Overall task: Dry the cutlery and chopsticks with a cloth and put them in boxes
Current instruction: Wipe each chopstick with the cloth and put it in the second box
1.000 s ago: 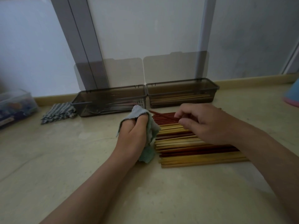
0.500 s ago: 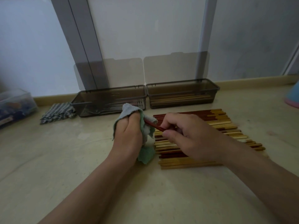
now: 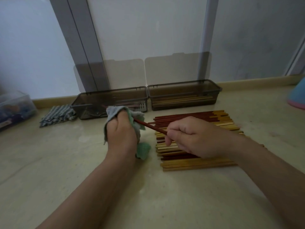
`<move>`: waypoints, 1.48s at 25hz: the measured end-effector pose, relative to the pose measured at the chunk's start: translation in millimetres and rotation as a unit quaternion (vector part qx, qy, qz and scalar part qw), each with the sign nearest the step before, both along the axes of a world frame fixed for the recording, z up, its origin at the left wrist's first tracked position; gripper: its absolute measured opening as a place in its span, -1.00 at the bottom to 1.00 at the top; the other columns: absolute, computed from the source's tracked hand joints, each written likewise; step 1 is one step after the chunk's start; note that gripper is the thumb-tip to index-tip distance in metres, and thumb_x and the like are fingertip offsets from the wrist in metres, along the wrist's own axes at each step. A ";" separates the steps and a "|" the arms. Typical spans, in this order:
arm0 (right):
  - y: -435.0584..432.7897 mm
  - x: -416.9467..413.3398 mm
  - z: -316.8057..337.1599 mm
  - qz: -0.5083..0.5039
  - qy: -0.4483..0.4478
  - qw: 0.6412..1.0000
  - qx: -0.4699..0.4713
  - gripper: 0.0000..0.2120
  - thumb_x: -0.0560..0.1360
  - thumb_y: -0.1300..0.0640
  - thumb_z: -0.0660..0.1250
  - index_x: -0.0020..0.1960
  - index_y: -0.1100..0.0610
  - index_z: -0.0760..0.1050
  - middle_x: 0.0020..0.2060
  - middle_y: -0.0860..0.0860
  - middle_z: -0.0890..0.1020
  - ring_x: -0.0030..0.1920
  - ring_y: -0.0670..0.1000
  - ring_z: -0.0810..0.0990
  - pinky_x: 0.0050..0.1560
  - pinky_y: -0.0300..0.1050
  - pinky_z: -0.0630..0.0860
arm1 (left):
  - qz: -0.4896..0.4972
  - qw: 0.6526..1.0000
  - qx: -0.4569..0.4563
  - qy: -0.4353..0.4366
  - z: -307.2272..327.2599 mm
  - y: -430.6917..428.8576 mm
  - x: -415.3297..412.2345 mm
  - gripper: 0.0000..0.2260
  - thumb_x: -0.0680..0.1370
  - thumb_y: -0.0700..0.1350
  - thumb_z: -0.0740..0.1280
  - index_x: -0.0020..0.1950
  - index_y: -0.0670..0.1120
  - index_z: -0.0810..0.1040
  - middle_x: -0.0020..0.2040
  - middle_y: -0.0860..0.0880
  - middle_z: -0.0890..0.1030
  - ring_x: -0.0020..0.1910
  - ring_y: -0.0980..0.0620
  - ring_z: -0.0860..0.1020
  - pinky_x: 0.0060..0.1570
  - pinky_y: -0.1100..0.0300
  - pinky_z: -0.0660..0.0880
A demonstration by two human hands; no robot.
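Pale, marbled stone floor [image 3: 66,179], glossy, dimly lit, edged at the back by a beige skirting strip [image 3: 49,103] under frosted white wall panels [image 3: 148,30] and grey metal frame uprights [image 3: 79,38]. Left hand [image 3: 121,134]: fist upright with knuckles away from the camera, closed round a crumpled grey-and-green cloth [image 3: 142,150] that wraps one end of a slim dark-red chopstick [image 3: 151,128]. Right hand [image 3: 193,138]: back uppermost, fingers curled, pinching the chopstick's other end, held above a flat row of red-brown and yellow wooden chopsticks [image 3: 198,164] on the floor. Behind, side by side against the wall: left smoky transparent plastic box [image 3: 109,100] holding metal cutlery, dimly seen, and right smoky transparent plastic box [image 3: 184,95] holding pale wooden chopsticks, both with lids standing open. Folded blue-and-white checked cloth [image 3: 57,115] just left of the boxes. Clear plastic tub [image 3: 14,108] at far left, contents blurred, any print unreadable. Blue-and-pink object [image 3: 297,96] cut by the right edge.
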State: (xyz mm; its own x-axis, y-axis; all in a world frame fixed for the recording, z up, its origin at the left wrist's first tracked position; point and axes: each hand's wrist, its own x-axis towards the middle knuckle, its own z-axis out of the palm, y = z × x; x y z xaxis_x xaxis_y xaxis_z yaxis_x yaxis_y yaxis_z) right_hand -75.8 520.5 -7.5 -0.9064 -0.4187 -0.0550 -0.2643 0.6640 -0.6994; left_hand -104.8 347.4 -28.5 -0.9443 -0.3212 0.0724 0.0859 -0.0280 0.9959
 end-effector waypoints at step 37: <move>41.4 -46.9 -6.0 -0.253 0.250 0.924 0.141 -0.71 0.68 0.07 0.09 0.31 -0.09 0.48 -0.14 -0.05 0.55 -0.16 0.00 0.53 -0.19 -0.05 0.45 | -0.366 0.926 -0.091 0.008 -8.3 6.7 23.7 -0.69 0.62 -0.02 0.17 -0.15 -0.16 0.59 -0.38 -0.19 0.42 -0.37 -0.13 0.28 -0.27 -0.04 0.33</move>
